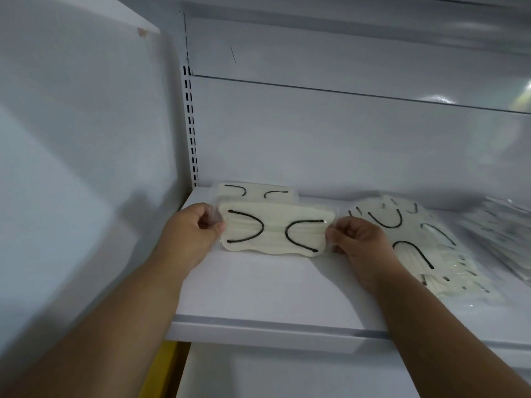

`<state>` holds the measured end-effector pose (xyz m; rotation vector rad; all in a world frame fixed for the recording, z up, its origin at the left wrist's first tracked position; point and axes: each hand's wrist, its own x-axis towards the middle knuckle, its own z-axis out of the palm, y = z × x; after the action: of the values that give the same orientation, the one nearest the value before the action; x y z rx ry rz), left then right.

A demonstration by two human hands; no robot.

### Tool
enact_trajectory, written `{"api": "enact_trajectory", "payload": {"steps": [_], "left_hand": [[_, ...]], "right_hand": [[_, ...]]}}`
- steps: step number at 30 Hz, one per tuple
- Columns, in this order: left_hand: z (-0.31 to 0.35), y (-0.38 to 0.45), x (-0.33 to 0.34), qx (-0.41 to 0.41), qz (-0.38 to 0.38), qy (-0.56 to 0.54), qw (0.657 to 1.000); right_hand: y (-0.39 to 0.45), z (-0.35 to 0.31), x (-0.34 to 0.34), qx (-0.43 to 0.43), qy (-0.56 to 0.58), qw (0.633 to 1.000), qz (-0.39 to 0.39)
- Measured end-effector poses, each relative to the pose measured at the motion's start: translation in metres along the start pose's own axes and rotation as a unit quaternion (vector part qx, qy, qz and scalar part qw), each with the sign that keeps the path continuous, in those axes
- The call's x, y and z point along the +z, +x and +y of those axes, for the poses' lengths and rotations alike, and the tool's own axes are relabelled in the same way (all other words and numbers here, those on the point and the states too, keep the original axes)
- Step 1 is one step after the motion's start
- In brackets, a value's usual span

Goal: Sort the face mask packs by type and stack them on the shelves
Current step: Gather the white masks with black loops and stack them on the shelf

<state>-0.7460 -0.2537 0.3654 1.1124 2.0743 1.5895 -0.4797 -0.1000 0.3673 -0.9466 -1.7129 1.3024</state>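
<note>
A clear pack of cream masks with black ear loops (274,231) is held just above the white shelf (275,294), near its left end. My left hand (191,234) pinches the pack's left edge and my right hand (359,242) pinches its right edge. Behind it, against the back panel, lies another pack of the same kind (255,192). To the right sits a loose heap of similar cream packs (425,248), partly behind my right wrist.
At the far right lies a blurred pile of clear packs (505,234). A white side panel (86,168) closes the shelf on the left, beside a slotted upright (192,127). Something yellow (163,369) shows below the shelf's front lip.
</note>
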Motion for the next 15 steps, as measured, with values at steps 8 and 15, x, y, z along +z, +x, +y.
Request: {"api": "enact_trajectory", "payload": {"steps": [8,15], "left_hand": [[0.007,0.029,-0.015,-0.080,0.032,0.088,0.992],[0.005,0.059,-0.012,-0.111,-0.040,0.287,0.951]], "right_hand": [[0.031,-0.016,0.035,0.071,-0.189,0.979,0.011],[0.054,-0.024,0.064,0.078,-0.361,0.929,-0.018]]}}
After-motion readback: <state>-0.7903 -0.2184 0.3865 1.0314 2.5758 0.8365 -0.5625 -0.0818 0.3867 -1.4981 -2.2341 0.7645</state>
